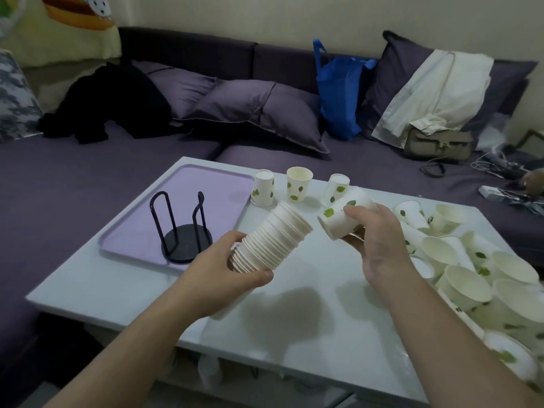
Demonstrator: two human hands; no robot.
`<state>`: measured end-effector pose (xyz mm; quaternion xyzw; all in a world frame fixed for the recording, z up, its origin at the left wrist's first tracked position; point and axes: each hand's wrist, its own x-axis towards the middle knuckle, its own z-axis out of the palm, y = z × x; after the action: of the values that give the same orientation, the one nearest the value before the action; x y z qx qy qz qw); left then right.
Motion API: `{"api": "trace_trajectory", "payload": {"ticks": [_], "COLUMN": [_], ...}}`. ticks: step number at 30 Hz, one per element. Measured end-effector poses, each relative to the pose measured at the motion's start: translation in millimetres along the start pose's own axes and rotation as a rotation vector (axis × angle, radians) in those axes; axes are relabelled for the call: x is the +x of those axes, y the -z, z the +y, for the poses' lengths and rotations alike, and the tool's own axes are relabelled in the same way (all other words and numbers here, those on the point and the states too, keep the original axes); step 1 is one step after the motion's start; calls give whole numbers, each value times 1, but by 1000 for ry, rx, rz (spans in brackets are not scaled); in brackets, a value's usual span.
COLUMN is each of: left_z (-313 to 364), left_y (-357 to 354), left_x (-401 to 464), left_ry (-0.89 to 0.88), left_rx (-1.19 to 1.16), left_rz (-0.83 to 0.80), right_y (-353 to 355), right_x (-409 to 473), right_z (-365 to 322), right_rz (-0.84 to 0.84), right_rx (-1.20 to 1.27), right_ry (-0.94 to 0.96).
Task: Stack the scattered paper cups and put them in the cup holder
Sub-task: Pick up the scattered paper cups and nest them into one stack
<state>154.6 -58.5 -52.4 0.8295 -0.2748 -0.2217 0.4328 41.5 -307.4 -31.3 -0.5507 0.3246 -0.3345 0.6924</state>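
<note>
Head view, looking down on a glossy white tabletop (294, 325) at the centre of the frame. The left hand (223, 272) is clamped around a long nested stack of white paper cups (272, 240), held tilted with its rims pointing toward the upper right. The right hand (379, 245) grips a single white paper cup with green leaf print (344, 214), held on its side just beside the stack's open end, not touching it. The black wire cup holder with a round base (184, 231) stands upright and empty on a lilac rectangular tray (212, 184) at centre left. Three leaf-print cups (298, 184) stand in a row near the tabletop's far edge. A heap of loose white paper cups (471, 275) lies along the right edge. A purple sofa (88, 160) with purple cushions (259, 110) and a blue bag (338, 95) fills the upper frame.
</note>
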Motion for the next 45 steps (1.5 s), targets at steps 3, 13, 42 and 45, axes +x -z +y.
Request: {"api": "trace_trajectory", "payload": {"ticks": [3, 13, 42, 45], "left_z": [0, 7, 1, -2], "left_y": [-3, -5, 10, 18], "left_x": [-4, -7, 8, 13], "left_ry": [-10, -55, 68, 95], "left_rx": [29, 81, -316, -376], "left_rz": [-20, -15, 207, 242], "right_y": [6, -18, -123, -150], "right_x": [-6, -22, 82, 109], "right_z": [-10, 2, 47, 48], "right_rz": [-54, -360, -419, -459], "right_rx": [15, -183, -1104, -1277], "right_ry": [69, 104, 388, 462]}}
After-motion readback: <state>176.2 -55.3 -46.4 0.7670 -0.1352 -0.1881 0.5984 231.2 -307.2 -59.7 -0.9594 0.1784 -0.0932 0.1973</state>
